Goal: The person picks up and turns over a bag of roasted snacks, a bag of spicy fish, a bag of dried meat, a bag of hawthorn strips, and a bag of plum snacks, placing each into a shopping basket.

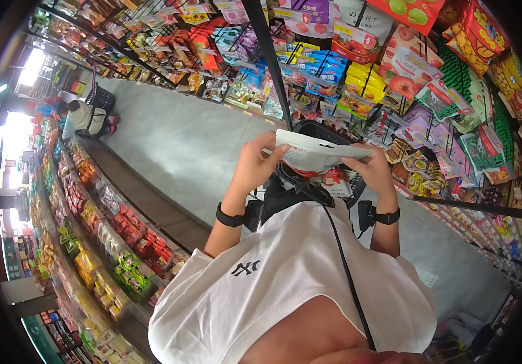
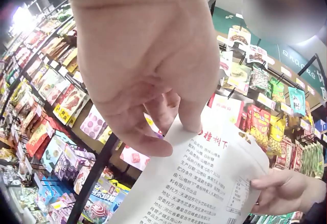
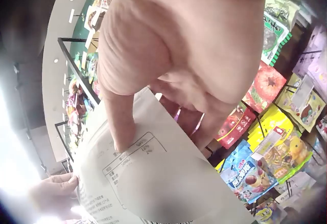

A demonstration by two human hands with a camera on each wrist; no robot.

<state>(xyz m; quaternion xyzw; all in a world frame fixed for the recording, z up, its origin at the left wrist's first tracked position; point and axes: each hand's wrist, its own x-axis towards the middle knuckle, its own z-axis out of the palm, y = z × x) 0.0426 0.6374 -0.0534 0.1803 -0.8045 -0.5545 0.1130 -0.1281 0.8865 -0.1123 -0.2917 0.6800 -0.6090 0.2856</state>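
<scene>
A white snack pouch stretches between both hands, its printed back turned up. Red characters, fine black text and a hang hole near its top edge show on the pouch in the left wrist view. My left hand pinches one end, thumb on the printed face and fingers behind. The opposite end is pinched by my right hand, whose thumb lies beside a printed table in the right wrist view. Below the pouch, another bag with a red picture sits by a black basket, partly covered.
Hanging snack bags fill the rack ahead, with a black post in front. To the left, a long low shelf of packaged snacks borders the grey aisle floor. Another person is farther down the aisle.
</scene>
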